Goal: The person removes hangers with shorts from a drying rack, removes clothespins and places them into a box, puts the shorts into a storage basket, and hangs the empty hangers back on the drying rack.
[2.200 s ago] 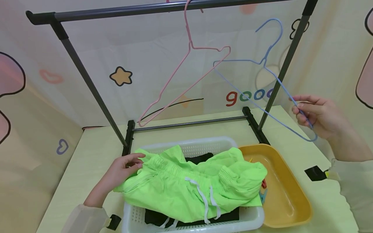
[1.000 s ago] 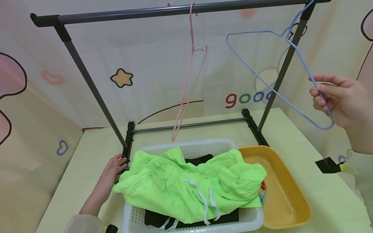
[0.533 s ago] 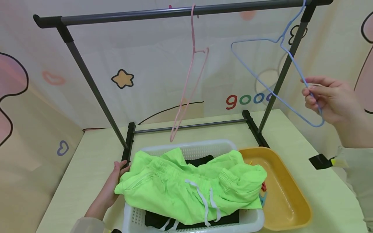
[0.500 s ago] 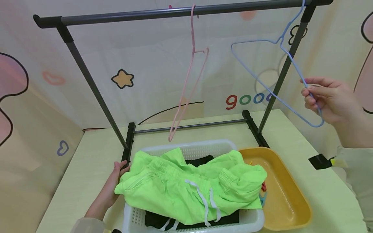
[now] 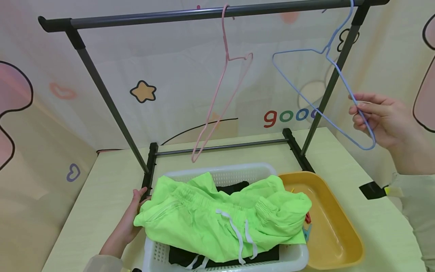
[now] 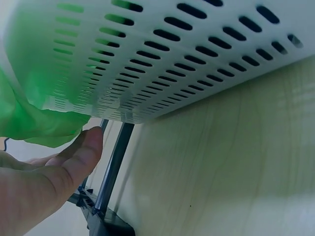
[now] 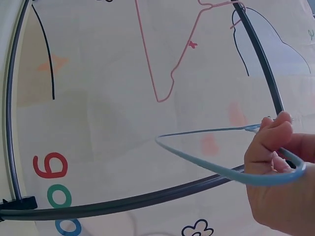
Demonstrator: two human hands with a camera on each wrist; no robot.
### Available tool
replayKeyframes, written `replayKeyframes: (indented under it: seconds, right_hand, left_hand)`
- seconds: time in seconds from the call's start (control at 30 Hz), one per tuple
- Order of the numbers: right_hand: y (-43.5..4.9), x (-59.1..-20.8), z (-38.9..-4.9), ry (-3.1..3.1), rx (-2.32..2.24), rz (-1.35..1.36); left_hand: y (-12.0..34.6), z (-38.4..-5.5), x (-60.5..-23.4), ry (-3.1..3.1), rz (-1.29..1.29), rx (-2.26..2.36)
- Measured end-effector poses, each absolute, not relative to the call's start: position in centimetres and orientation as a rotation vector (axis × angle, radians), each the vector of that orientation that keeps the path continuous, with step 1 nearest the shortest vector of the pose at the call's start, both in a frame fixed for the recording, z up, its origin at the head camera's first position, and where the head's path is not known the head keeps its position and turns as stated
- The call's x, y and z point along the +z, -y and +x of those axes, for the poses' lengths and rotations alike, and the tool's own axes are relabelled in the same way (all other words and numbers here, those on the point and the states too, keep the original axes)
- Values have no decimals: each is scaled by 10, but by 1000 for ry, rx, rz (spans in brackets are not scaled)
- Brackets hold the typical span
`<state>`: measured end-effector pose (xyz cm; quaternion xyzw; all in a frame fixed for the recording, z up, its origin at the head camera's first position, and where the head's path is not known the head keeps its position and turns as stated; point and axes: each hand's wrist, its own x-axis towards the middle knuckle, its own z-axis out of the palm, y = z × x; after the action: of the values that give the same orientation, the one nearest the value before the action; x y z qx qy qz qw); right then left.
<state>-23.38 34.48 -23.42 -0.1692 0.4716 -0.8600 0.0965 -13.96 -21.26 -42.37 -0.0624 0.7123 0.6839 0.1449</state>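
Thumb and fingers of my right hand (image 5: 384,121) pinch the lower right corner of a blue wire hanger (image 5: 328,46). Its hook reaches the black top bar (image 5: 153,16) near the right end, and a hook tip shows just below the bar. In the right wrist view, the hanger's blue wire (image 7: 266,179) passes across the hand. My left hand (image 5: 127,223) is at the left side of the white basket (image 5: 268,168), beside the rack's left foot, fingers extended and partly hidden. Bright green shorts (image 5: 204,215) with white drawstrings lie on top of the basket.
A pink hanger (image 5: 225,45) hangs from the middle of the bar. Black cloth (image 5: 234,187) lies under the shorts. Right of the basket stands a yellow tray (image 5: 334,226) with a few small coloured clips. The rack's right foot (image 5: 299,151) is behind the tray.
My right hand has raised the blue hanger to the bar at the right end. My left hand has left the shorts' waist for the basket's left side. The pink hanger has swung round.
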Motion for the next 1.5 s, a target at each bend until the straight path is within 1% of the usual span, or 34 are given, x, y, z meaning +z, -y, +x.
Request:
replayKeyframes:
  seconds: [0.23, 0.47, 0.7, 0.83, 1.1, 1.23, 1.37, 1.5]
  right_hand:
    - [-350, -248, -232, -1315, -2557, -530]
    - [-354, -261, -230, -1258, -2573, -577]
    - [-360, -283, -232, -1239, -2507, -585]
    - [-359, -300, -233, -1305, -2403, -574]
    - [-344, -329, -233, -1632, -2108, -447]
    - [-332, -338, -232, -1853, -1887, -332]
    - [-321, -344, -228, -2047, -1623, -218]
    - [-309, -351, -224, -2090, -1466, -215]
  left_hand:
    - [212, -140, -426, -1967, -234, 2048]
    - [215, -140, -426, -1858, -118, 2132]
    - [214, -138, -427, -1793, -79, 2188]
    - [213, -137, -428, -1744, -63, 2237]
    - [210, -134, -433, -1667, -75, 2280]
    - [209, -133, -435, -1665, -81, 2287]
    - [210, -133, -436, -1624, -35, 2312]
    - [211, -134, -436, -1568, 20, 2350]
